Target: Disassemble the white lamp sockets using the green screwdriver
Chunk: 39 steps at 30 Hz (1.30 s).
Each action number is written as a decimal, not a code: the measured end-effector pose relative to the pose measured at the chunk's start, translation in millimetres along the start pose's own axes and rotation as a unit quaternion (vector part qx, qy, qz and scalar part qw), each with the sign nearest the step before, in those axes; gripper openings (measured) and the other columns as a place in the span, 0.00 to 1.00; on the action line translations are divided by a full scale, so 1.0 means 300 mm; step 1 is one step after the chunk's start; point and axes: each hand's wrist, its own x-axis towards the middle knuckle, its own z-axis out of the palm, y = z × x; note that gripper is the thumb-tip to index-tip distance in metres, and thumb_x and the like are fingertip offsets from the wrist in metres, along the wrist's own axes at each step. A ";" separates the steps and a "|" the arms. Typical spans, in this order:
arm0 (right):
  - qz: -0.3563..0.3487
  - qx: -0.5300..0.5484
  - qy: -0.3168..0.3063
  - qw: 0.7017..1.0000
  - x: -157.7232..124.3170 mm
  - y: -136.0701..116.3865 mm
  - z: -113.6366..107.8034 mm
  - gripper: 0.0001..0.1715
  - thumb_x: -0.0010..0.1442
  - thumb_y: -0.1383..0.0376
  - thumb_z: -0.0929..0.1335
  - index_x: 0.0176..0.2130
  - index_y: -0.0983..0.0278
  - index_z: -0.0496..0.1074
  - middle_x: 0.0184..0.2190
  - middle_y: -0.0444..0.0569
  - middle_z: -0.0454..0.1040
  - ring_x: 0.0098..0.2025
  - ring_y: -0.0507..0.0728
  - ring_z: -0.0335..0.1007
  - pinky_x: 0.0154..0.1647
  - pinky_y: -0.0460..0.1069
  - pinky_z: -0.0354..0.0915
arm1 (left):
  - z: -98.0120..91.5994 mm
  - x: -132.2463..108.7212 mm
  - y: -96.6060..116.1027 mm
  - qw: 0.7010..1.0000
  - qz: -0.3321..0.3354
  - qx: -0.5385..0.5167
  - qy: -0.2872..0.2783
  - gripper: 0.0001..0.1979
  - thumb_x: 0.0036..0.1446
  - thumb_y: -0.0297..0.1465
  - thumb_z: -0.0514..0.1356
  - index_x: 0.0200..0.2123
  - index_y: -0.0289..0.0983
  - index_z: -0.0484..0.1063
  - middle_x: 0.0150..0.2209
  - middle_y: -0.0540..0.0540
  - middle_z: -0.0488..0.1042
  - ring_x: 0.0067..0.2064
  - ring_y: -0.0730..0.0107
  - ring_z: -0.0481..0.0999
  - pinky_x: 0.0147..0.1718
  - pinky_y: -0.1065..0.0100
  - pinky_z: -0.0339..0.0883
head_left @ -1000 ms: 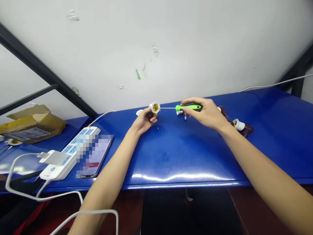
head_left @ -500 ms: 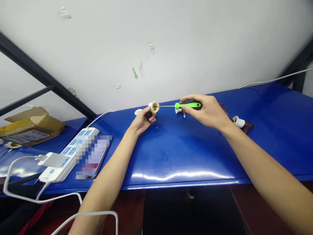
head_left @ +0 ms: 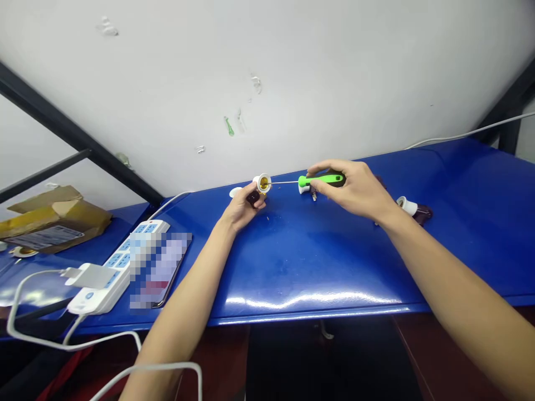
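- Landmark: white power strip on the blue tabletop.
- Lamp holder, white collar and dark body: right of the strip and farther back, brass-coloured mouth turned toward the right and the camera.
- Left hand, right of the strip, grasps that holder by the dark body, fingers curled about it, thumb close under the collar.
- Right hand, farther right of the strip, grips the green-and-black handle of a screwdriver; its thin shaft runs level into the holder's mouth. Whether the tip is seated on a screw: cannot tell.
- Handling, by judgement: holder probably light, stiff, hard-shelled; glossy collar likely slippery, thin metal lining liable to scratch if the blade skids. Best hold is the dark body, clear of the mouth; driver by its thick handle.
- Right of the strip, beyond the left hand: white disc. Farther right: second holder, partly hidden by the right hand; farther still, third holder.
- Touching or just beside the strip's right edge: phone, screen pixelated. Left of it: torn carton.
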 end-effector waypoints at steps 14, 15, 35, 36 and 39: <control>0.079 -0.126 -0.183 0.972 0.008 0.021 -0.003 0.18 0.72 0.56 0.68 0.53 0.61 0.83 0.46 0.52 0.86 0.49 0.62 0.81 0.50 0.53 0.70 | -0.005 0.004 0.001 1.000 0.008 0.020 -0.018 0.16 0.53 0.40 0.75 0.32 0.34 0.77 0.29 0.49 0.71 0.24 0.80 0.60 0.24 0.72 0.59; 0.087 -0.147 -0.206 0.964 0.008 0.021 0.002 0.19 0.73 0.55 0.67 0.53 0.61 0.83 0.47 0.52 0.85 0.49 0.63 0.80 0.49 0.53 0.69 | -0.002 0.004 0.001 1.000 0.007 0.023 -0.019 0.16 0.54 0.40 0.75 0.33 0.34 0.77 0.30 0.49 0.72 0.24 0.81 0.60 0.24 0.72 0.59; 0.149 -0.170 -0.231 0.946 0.031 0.082 -0.014 0.14 0.74 0.56 0.66 0.39 0.59 0.76 0.37 0.52 0.81 0.36 0.62 0.75 0.36 0.53 0.62 | -0.033 0.012 0.038 0.880 0.100 0.455 0.096 0.14 0.46 0.35 0.78 0.36 0.40 0.82 0.38 0.47 0.81 0.39 0.67 0.75 0.41 0.67 0.68; 0.159 -0.179 -0.214 0.947 0.035 0.092 -0.023 0.14 0.73 0.55 0.67 0.38 0.58 0.76 0.37 0.53 0.81 0.36 0.62 0.75 0.37 0.54 0.62 | -0.034 0.012 0.036 0.860 0.097 0.493 0.086 0.14 0.46 0.34 0.78 0.36 0.40 0.82 0.40 0.46 0.82 0.43 0.64 0.77 0.44 0.66 0.69; 0.181 -0.194 -0.164 0.950 0.044 0.120 -0.036 0.14 0.71 0.53 0.69 0.37 0.58 0.76 0.40 0.55 0.82 0.37 0.65 0.76 0.39 0.56 0.64 | -0.027 0.014 0.026 0.843 0.112 0.519 0.085 0.13 0.47 0.32 0.78 0.36 0.40 0.82 0.44 0.45 0.80 0.47 0.62 0.77 0.49 0.65 0.69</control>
